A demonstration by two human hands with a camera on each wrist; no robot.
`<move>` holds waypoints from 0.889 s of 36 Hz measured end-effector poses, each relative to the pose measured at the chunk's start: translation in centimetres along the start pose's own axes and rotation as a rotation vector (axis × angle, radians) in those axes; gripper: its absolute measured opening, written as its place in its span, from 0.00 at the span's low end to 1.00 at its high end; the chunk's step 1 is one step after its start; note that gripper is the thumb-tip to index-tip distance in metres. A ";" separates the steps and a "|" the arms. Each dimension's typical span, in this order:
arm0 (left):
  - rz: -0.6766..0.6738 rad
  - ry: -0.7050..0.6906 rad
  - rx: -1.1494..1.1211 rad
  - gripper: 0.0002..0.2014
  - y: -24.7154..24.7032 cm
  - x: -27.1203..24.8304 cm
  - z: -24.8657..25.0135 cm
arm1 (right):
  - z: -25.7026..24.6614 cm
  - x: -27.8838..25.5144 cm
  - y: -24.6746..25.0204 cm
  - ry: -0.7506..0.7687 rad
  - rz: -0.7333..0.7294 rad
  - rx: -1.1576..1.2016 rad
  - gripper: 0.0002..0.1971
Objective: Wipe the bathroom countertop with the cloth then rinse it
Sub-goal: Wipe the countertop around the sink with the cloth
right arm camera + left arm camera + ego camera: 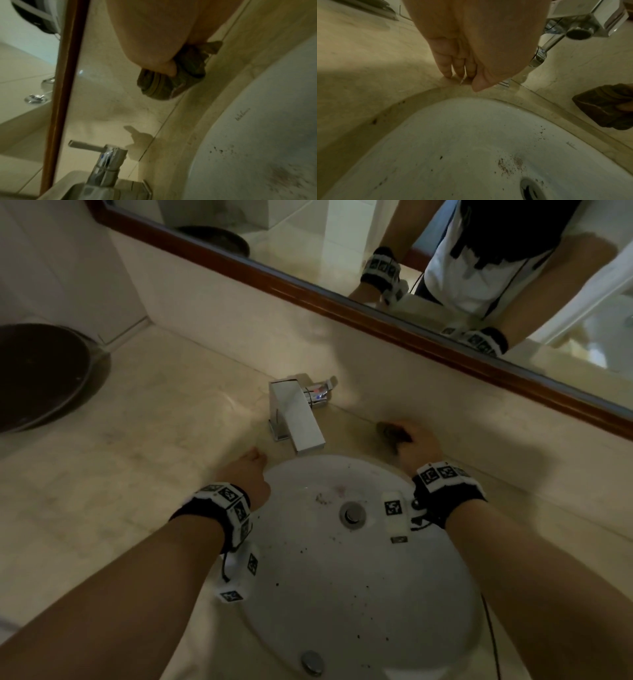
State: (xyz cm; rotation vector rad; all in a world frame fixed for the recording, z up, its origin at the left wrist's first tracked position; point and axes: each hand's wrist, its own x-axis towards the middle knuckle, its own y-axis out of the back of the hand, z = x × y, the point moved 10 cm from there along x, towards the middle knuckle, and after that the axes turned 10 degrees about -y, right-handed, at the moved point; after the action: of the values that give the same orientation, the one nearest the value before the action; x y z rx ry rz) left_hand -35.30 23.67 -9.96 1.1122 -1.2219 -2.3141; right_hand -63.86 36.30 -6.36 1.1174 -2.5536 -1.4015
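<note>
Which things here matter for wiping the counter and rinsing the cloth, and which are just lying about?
For the job: cloth held by the right hand; countertop; faucet; sink; left hand resting on the counter.

Lying about: dark round tray; mirror.

Dim light; wood-framed mirror (pixel 359 306) above beige backsplash (pixel 239 313); dark round tray (pixel 41 374) far left.

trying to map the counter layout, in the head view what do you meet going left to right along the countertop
dark round tray → left hand resting on the countertop → faucet → right hand holding the cloth
</note>
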 end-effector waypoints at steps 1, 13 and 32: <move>0.006 -0.001 -0.002 0.33 0.0 -0.1 0.1 | 0.8 0.4 0.2 -0.047 0.054 0.020 0.18; 0.048 -0.024 -0.044 0.34 0.1 0.0 -0.1 | 0.6 1.2 -3.8 -0.161 0.163 0.128 0.18; -0.002 -0.019 -0.043 0.35 -0.2 0.1 -0.1 | -8.8 1.6 -11.4 0.238 -0.233 0.060 0.20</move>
State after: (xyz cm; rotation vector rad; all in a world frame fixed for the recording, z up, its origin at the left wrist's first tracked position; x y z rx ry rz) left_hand -35.27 23.66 -10.24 1.0799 -1.1732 -2.3465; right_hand -55.52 25.10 -10.10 1.5316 -2.3744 -1.1528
